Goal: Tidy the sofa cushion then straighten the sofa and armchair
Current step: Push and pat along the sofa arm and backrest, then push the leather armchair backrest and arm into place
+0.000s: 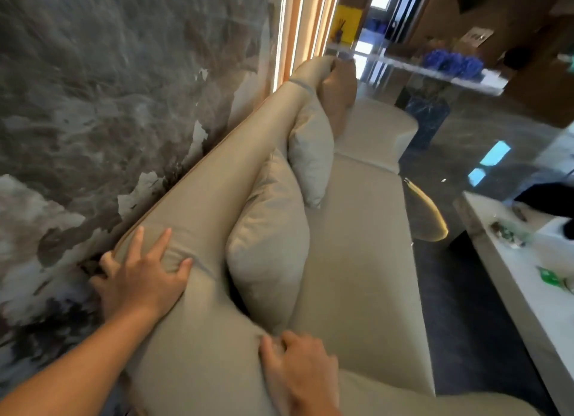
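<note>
Both hands are on the beige sofa (357, 229). The left hand (141, 279) lies spread over the top of the backrest (223, 179) at about eight o'clock, fingers splayed and thumb pressing a crease into the fabric; it grips nothing closed, only presses and hooks over the rear edge by the dark marble wall (108, 89). The right hand (299, 372), at six o'clock, is curled with fingers bunching the fabric at the backrest's near end. Three cushions lean against the backrest: a large beige cushion (267, 248) near centre, a paler one (310, 154) behind it toward twelve o'clock, and a tan one (338, 86) farthest off. At three to four o'clock stands a white table (512, 291) carrying small green items, close beside the sofa's front edge, across a strip of dark glossy floor (466, 338).
</note>
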{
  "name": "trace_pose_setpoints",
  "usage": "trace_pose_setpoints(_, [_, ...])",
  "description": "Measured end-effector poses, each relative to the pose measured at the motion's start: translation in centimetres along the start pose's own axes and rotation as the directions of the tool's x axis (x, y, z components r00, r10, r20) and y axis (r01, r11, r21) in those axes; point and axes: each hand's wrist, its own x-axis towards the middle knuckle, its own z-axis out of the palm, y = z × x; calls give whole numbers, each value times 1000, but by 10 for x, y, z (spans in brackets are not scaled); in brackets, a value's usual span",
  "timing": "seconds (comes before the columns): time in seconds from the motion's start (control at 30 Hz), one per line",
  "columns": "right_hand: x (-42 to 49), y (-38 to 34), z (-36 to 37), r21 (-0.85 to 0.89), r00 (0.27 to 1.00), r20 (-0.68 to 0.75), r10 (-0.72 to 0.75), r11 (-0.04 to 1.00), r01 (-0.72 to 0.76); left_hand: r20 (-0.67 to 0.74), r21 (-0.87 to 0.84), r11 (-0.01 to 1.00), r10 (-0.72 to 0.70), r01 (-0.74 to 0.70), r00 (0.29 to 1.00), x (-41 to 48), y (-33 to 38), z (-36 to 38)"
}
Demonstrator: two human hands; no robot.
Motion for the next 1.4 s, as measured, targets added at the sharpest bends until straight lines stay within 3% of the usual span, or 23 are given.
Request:
trace_pose_setpoints(0.13, [-11, 4, -6, -3, 999, -8, -32, 999, 32, 52, 62, 997, 53, -56, 997, -9, 11, -11])
trace_pose_setpoints(0.27, [-37, 10, -7, -46, 998, 57, -22, 999, 25, 320, 108, 993, 4, -41, 947, -42, 27, -22])
trace_pose_setpoints(0.37, [-73, 25, -14, -85, 985, 168, -34, 995, 49, 435, 163, 913, 274, -374, 858, -117, 32, -26])
trace_pose_setpoints(0.47, [-119, 62, -29, -145, 971, 236, -39, 987, 75, 538, 108, 801, 451, -588, 712, -195, 36, -41])
trace_pose_setpoints(0.57, [-194, 107, -50, -147, 896, 443, 33, 988, 37, 711, 85, 669, 478, -738, 516, -247, 41, -73])
trace_pose_setpoints(0.6, [-229, 124, -58, -128, 841, 535, 87, 992, -22, 785, 57, 619, 457, -784, 418, -263, 45, -88])
trace_pose_setpoints(0.7, [-370, 182, -74, -28, 580, 774, 255, 929, -370, 946, -85, 468, 315, -880, 76, -327, 64, -132])
trace_pose_setpoints(0.73, [-426, 200, -74, 10, 542, 795, 274, 886, -463, 964, -127, 436, 265, -891, -7, -357, 70, -144])
trace_pose_setpoints(0.8, [-540, 229, -71, 113, 591, 704, 394, 759, -642, 976, -172, 308, 183, -936, -119, -427, 80, -165])
trace_pose_setpoints(0.9, [-699, 253, -68, 292, 486, 517, 704, 389, -874, 926, -285, -46, 246, -958, -287, -540, 88, -183])
trace_pose_setpoints(1.0, [-833, 266, -65, 460, 293, 407, 865, 83, -884, 845, -398, -182, 309, -899, -436, -658, 88, -206])
trace_pose_setpoints(1.07, [-888, 271, -66, 644, 232, 339, 912, -45, -764, 778, -448, -321, 319, -834, -541, -732, 86, -226])
trace_pose_setpoints(1.13, [-916, 275, -65, 729, 162, 185, 969, -25, -684, 667, -538, -385, 349, -750, -658, -803, 83, -248])
trace_pose_setpoints(1.2, [-935, 279, -61, 634, 25, -114, 993, 92, -768, 526, -640, -414, 378, -647, -762, -867, 82, -268])
trace_pose_setpoints(1.23, [-945, 281, -56, 536, 5, -244, 970, 139, -833, 478, -665, -440, 369, -603, -797, -896, 79, -275])
trace_pose_setpoints(1.33, [-975, 297, -40, 303, 87, -278, 957, 174, -937, 437, -599, -657, 211, -458, -874, -975, 54, -284])
trace_pose_setpoints(1.4, [-991, 309, -25, 312, 139, -255, 957, 217, -925, 427, -514, -779, 132, -360, -895, -1014, 35, -276])
